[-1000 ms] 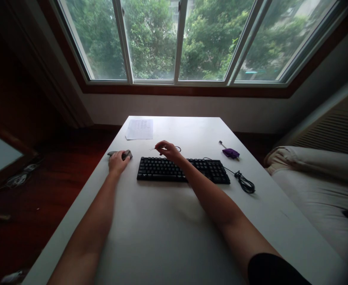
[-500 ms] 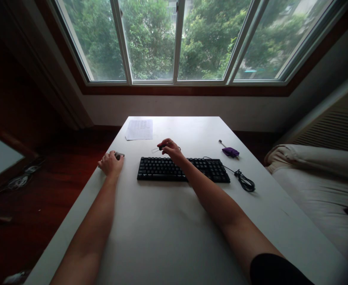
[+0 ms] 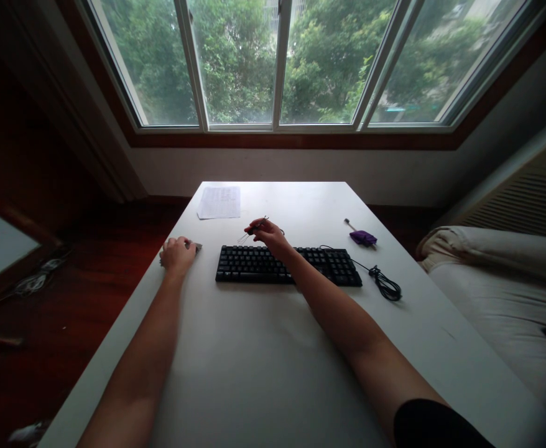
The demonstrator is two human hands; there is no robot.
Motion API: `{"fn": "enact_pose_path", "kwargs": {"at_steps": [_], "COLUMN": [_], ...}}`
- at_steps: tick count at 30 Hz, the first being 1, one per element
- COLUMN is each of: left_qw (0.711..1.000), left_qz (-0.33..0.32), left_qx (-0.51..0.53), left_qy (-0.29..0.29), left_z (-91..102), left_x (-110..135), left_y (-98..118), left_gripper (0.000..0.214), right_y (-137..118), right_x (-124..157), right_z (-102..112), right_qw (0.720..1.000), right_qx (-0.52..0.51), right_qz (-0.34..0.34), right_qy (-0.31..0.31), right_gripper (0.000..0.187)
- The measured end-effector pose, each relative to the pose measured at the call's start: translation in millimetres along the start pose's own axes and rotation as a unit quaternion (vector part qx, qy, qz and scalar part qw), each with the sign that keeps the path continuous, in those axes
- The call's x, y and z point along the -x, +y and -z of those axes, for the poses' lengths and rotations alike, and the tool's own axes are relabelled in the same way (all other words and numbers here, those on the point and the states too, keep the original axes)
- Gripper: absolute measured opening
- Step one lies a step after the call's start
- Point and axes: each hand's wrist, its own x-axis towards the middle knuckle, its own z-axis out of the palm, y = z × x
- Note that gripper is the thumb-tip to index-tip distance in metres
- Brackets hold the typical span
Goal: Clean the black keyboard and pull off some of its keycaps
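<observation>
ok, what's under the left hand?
A small grey object lies on the white table; only its end pokes out beside the left hand. The rest is covered, so its kind is unclear.

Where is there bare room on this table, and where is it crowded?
Free: the near half of the table, before the keyboard; the far strip between paper sheet and purple pouch. Crowded: keyboard row, with left hand, right hand holding a wire tool, coiled cable.

A wide window (image 3: 278, 74) faces me, green trees (image 3: 324, 68) behind it, daylight falling on my white table (image 3: 263, 348). Pale wall (image 3: 301, 168) beneath the sill, dark red wooden floor (image 3: 44, 311) to my left, a cream sofa (image 3: 510, 298) to my right
</observation>
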Motion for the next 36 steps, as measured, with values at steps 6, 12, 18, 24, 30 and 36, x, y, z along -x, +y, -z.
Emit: {"fn": "enact_pose_path", "kwargs": {"at_steps": [6, 12, 18, 24, 30, 36], "left_qw": [0.993, 0.995, 0.992, 0.995, 0.975, 0.978], "left_qz": [0.011, -0.040, -0.065, -0.096, -0.214, -0.191], "left_qx": [0.040, -0.019, -0.054, -0.012, 0.040, 0.073], "left_qy": [-0.106, -0.093, -0.088, -0.033, -0.036, -0.047], "left_z": [6.6, -6.6, -11.0, -7.0, -11.8, -25.1], "left_x": [-10, -1, -1, 9, 30, 36], "left_y": [-3, -4, -10, 9, 47, 49], "left_gripper": [0.042, 0.051, 0.035, 0.036, 0.028, 0.027], "right_y": [-4, 1, 14, 21, 22, 27], "right_x": [1, 1, -1, -12, -25, -42], "right_z": [-2, -7, -8, -22, -48, -58], "right_qw": [1.000, 0.999, 0.997, 0.983, 0.967, 0.948], "right_qx": [0.024, 0.039, 0.071, 0.184, 0.255, 0.319], "right_qz": [-0.014, -0.030, -0.027, -0.002, 0.023, -0.001], "right_qy": [0.001, -0.007, 0.023, 0.001, -0.012, 0.005], "right_gripper": [0.038, 0.040, 0.040, 0.030, 0.018, 0.011]}}
